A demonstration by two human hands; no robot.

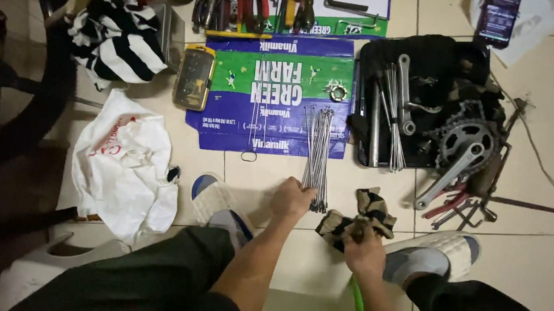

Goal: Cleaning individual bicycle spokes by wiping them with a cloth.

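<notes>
Head view is showing a bundle of thin metal spokes (317, 155) lying on the tiled floor (540, 255), its far end resting on a flattened blue and green carton (271, 94) and its near end reaching toward the person. The left hand (291, 199) is closing its fingers around that near end, gathering the spokes so they are staying together as one bunch rather than fanning out. The right hand (364, 250) is gripping a crumpled camouflage rag (356, 221), fingers curled shut on it, just beside the spoke ends, likely kept close for wiping them. Both white slippers (441, 252) are planted either side of the hands, so the work is sitting between the feet within easy reach. Beyond, a black tray (367, 103) is holding more spokes, a wrench and a chainring with crank arm (463, 151), probably to keep greasy parts off the tiles. A small clear parts box (194, 77) is lying at the carton's left edge, a white plastic bag (122, 165) is slumping well to the left, and hand tools (254, 7) are lying along the top.
</notes>
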